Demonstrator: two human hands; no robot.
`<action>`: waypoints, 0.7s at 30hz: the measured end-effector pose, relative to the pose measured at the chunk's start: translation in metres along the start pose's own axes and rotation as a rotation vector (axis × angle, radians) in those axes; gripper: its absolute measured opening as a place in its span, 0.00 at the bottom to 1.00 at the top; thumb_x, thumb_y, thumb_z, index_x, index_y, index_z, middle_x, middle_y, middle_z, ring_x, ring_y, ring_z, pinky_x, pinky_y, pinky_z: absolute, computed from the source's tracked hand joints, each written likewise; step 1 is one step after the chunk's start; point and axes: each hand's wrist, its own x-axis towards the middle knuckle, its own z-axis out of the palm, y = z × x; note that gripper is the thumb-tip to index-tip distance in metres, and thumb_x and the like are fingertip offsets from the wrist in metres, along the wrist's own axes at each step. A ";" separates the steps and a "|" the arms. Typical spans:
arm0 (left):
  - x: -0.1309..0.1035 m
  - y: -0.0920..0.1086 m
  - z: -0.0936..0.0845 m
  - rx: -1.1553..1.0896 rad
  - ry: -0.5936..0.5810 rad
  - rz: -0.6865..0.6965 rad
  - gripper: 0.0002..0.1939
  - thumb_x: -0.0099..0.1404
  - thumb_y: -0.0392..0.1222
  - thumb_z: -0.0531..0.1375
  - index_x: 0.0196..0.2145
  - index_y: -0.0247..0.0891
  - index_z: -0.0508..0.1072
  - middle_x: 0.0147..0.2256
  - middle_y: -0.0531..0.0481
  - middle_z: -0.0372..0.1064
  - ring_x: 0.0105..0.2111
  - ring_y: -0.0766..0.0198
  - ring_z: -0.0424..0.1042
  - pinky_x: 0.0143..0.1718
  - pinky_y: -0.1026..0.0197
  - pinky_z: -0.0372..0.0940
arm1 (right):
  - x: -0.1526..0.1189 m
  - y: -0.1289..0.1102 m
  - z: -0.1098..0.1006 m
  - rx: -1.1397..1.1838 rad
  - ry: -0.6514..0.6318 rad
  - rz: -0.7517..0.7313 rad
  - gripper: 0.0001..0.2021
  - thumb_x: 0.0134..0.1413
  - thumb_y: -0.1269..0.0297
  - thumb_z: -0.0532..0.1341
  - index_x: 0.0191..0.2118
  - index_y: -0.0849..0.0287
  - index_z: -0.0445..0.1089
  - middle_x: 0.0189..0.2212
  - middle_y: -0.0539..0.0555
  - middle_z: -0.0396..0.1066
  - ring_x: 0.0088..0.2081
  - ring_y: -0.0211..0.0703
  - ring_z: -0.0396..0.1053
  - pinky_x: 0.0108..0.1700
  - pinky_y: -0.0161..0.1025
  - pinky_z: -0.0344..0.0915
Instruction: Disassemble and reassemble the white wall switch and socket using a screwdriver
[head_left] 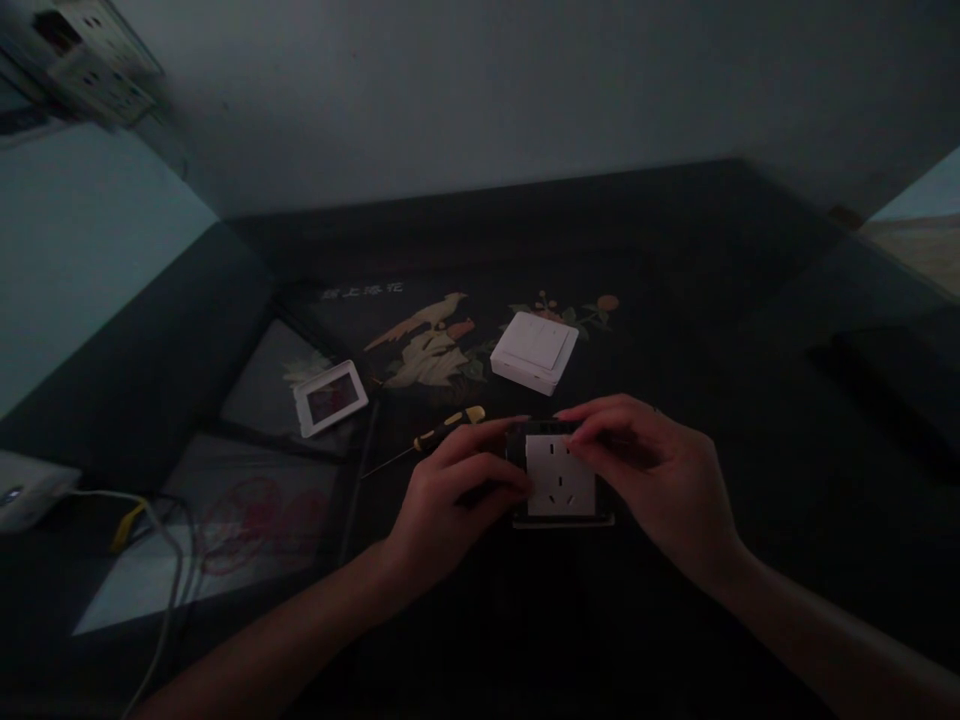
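A white wall socket (pixel 561 490) with several slots in its face sits in a dark frame at the near middle of the table. My left hand (pixel 457 490) grips its left side, thumb and fingers closed on the edge. At the upper right corner, my right hand (pixel 660 470) pinches the same socket. Just beyond my left hand lies a screwdriver (pixel 450 428) with a black and yellow handle. Farther back rests a white switch box (pixel 534 350), and to the left lies an empty white cover frame (pixel 301 412).
The dark glossy table (pixel 712 270) has a bird and flower picture on it and reflects light. At the left, a white device (pixel 34 490) trails a pale cable (pixel 178 570). Power strips (pixel 101 80) are at the upper left, near the grey wall (pixel 480 100).
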 end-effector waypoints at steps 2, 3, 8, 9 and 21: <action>0.000 0.000 0.000 -0.005 0.072 0.045 0.04 0.64 0.33 0.66 0.34 0.41 0.79 0.57 0.44 0.68 0.52 0.56 0.72 0.48 0.57 0.72 | 0.000 0.001 0.000 0.035 -0.017 0.039 0.05 0.53 0.73 0.65 0.30 0.55 0.75 0.37 0.52 0.79 0.37 0.42 0.77 0.34 0.36 0.74; 0.000 0.001 -0.001 -0.005 0.102 0.078 0.04 0.65 0.33 0.66 0.34 0.42 0.79 0.58 0.44 0.67 0.53 0.56 0.71 0.49 0.56 0.72 | 0.001 0.000 0.000 0.053 -0.025 0.060 0.05 0.53 0.72 0.65 0.30 0.55 0.75 0.36 0.52 0.79 0.36 0.41 0.77 0.33 0.35 0.74; 0.001 0.003 -0.004 0.061 0.072 0.307 0.02 0.69 0.37 0.62 0.38 0.41 0.76 0.40 0.48 0.78 0.47 0.59 0.75 0.51 0.55 0.69 | -0.001 -0.006 0.001 0.044 -0.035 0.037 0.05 0.54 0.71 0.65 0.30 0.54 0.75 0.36 0.51 0.80 0.36 0.40 0.77 0.32 0.32 0.73; 0.001 0.004 -0.005 0.090 0.050 0.350 0.03 0.70 0.37 0.61 0.39 0.41 0.76 0.37 0.50 0.79 0.45 0.60 0.76 0.51 0.55 0.69 | -0.003 -0.007 0.001 0.019 -0.027 -0.001 0.05 0.54 0.72 0.65 0.30 0.54 0.75 0.36 0.51 0.80 0.36 0.40 0.77 0.32 0.32 0.73; 0.014 -0.046 -0.082 0.589 0.230 -0.101 0.10 0.70 0.42 0.57 0.39 0.41 0.79 0.37 0.48 0.77 0.38 0.59 0.76 0.43 0.58 0.71 | 0.002 0.003 0.000 0.188 -0.244 0.336 0.13 0.52 0.67 0.66 0.46 0.53 0.77 0.42 0.54 0.82 0.38 0.45 0.80 0.36 0.40 0.77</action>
